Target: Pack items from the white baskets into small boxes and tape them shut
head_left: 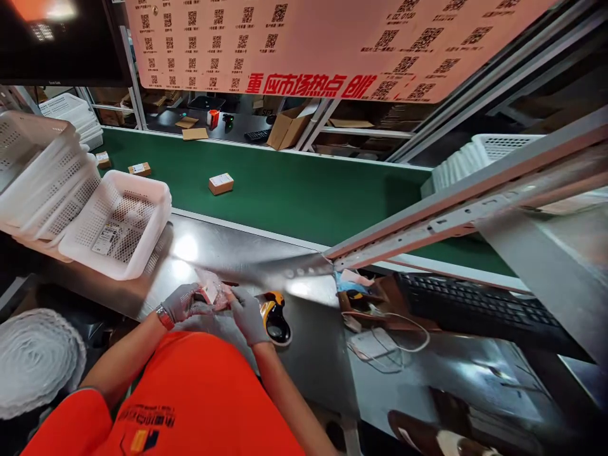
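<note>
Between my two gloved hands is a small packet in clear plastic wrap (215,292), with pink and white showing through. My left hand (184,303) closes on its left side, and a watch sits on that wrist. On the packet's right edge, my right hand (246,313) pinches the plastic. What lies inside the wrap is too small to make out. Just right of my right hand stands a yellow and black handheld scanner (274,316) on the metal bench (313,342).
A white perforated basket (164,190) holding a labelled bag stands left, beside stacked baskets (42,171). Behind the bench runs a green conveyor belt (285,190) carrying small cartons (221,184). A metal post (403,234) slants across the right, near a keyboard (475,304). Bubble wrap (38,361) is at lower left.
</note>
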A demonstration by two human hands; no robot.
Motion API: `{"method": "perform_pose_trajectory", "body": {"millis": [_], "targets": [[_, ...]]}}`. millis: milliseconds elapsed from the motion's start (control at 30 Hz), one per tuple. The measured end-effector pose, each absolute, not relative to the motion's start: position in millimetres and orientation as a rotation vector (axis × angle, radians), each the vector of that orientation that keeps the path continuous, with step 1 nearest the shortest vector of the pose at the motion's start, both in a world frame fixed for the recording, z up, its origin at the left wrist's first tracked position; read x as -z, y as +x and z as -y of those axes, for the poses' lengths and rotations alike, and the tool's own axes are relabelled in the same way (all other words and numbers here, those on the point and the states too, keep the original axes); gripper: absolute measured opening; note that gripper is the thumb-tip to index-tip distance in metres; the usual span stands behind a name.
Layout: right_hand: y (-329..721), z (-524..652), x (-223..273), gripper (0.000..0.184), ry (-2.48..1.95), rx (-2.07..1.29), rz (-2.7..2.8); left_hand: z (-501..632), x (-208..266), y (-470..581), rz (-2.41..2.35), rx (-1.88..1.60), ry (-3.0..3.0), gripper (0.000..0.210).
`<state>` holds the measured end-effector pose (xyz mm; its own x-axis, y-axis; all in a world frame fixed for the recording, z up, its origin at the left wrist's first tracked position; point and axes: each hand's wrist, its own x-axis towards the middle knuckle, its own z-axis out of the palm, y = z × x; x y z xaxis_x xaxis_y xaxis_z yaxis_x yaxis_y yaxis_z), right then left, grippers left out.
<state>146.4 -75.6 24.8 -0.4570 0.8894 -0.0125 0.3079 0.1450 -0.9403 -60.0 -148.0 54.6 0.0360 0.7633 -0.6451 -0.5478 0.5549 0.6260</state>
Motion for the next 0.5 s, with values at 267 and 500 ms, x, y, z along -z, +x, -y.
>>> {"method": "perform_pose_trajectory", "body": {"millis": [267, 500], "targets": [[145, 83, -30, 0.041, -1.125, -1.295, 1.933, 140, -77, -70, -1.793, -0.606, 0.711, 0.039], [153, 72, -42, 0.046, -1.203, -1.403, 1.885, 127, -101, -84, -1.861, -0.589, 1.014, 0.051]]}}
